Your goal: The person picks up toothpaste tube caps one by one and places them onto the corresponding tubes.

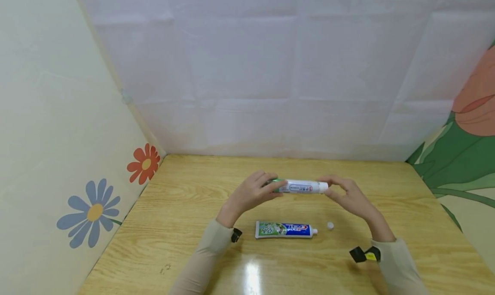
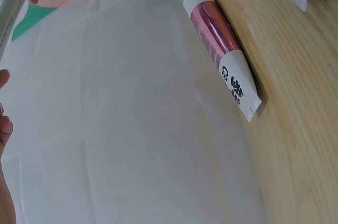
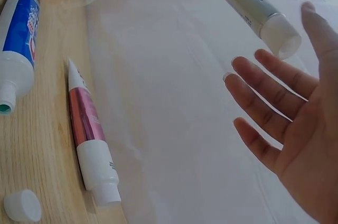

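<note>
My left hand [image 1: 253, 192] grips the crimped end of a white and green toothpaste tube [image 1: 303, 187], held level above the table. Its white cap [image 3: 282, 36] points right. Around that cap, the thumb and fingers of my right hand [image 1: 351, 197] are spread; the right wrist view shows them fairly straight, not closed on it. Below lies a blue and green toothpaste tube [image 1: 284, 229] with its nozzle bare. A small white cap [image 1: 330, 226] rests just right of that nozzle. Both wrist views show a pink and white toothpaste tube [image 2: 219, 39] lying on the table.
The wooden table [image 1: 185, 243] meets a white cloth backdrop [image 1: 239, 71] at its far edge. A painted wall with flowers [image 1: 94, 212] borders the left side, and another with a large flower [image 1: 477, 97] the right.
</note>
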A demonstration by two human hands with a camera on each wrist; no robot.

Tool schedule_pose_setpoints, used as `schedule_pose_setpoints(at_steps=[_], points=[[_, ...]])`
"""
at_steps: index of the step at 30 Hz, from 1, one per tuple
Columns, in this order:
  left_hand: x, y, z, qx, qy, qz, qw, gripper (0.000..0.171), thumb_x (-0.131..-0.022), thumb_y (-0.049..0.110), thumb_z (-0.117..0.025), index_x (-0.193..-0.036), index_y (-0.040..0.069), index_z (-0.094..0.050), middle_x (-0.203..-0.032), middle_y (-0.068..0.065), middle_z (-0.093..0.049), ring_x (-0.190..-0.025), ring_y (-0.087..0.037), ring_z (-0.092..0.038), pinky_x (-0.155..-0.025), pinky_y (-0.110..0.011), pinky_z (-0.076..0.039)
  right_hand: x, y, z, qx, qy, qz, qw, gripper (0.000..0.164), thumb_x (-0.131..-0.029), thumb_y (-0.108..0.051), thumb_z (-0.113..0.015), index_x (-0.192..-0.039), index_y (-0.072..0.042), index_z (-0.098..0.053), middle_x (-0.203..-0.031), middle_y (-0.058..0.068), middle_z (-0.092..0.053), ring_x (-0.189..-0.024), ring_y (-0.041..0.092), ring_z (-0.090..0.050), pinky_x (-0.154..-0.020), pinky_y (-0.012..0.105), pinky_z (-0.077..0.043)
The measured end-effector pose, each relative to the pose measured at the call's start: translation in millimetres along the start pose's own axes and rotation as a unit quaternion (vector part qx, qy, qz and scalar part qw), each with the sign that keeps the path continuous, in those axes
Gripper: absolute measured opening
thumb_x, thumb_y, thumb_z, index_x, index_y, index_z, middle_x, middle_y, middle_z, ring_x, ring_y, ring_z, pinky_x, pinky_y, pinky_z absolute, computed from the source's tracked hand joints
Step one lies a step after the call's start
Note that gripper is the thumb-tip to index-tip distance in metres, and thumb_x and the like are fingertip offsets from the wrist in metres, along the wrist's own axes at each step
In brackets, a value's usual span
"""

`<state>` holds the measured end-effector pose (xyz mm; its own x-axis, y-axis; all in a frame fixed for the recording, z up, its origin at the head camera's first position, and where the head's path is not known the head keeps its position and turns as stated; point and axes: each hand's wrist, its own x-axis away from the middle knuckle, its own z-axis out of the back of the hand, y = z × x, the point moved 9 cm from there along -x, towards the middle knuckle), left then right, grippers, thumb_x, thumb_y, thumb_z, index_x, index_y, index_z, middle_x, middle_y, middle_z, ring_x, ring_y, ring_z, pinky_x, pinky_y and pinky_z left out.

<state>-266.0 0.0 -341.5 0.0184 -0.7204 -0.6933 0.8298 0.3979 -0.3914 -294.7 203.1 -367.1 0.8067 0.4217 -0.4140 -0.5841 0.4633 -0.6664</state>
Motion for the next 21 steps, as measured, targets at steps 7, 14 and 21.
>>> schedule_pose_setpoints(at_steps=[7,14,21], points=[[-2.2,-1.2,4.9,0.001,0.008,-0.001,1.0000,0.051,-0.074,0.033,-0.077,-0.120,0.017,-0.060,-0.100,-0.003,-0.060,-0.075,-0.010,-0.050,-0.064,-0.019,-0.043,0,-13,6,0.000,0.026,0.014,1.000,0.050,-0.078,-0.006,-0.073,-0.123,-0.014,-0.055,-0.112,0.001,-0.061,-0.097,0.007,-0.053,-0.090,0.054,-0.040],[-3.1,-2.1,7.8,0.009,0.015,-0.005,0.9998,0.054,-0.071,0.031,-0.079,-0.119,0.016,-0.060,-0.098,-0.004,-0.061,-0.075,-0.010,-0.050,-0.064,-0.019,-0.043,0,-20,8,0.005,0.030,0.056,0.998,0.042,-0.080,-0.002,-0.070,-0.118,-0.014,-0.057,-0.109,-0.005,-0.061,-0.096,0.006,-0.055,-0.090,0.031,-0.042],[-4.2,-2.4,10.5,0.008,0.015,-0.001,0.9999,0.056,-0.069,0.031,-0.081,-0.119,0.016,-0.060,-0.097,-0.004,-0.061,-0.073,-0.010,-0.049,-0.063,-0.019,-0.042,0,-22,8,-0.002,0.030,0.075,0.997,0.042,-0.080,0.001,-0.068,-0.117,-0.015,-0.058,-0.109,-0.006,-0.061,-0.095,0.007,-0.056,-0.090,0.025,-0.041]])
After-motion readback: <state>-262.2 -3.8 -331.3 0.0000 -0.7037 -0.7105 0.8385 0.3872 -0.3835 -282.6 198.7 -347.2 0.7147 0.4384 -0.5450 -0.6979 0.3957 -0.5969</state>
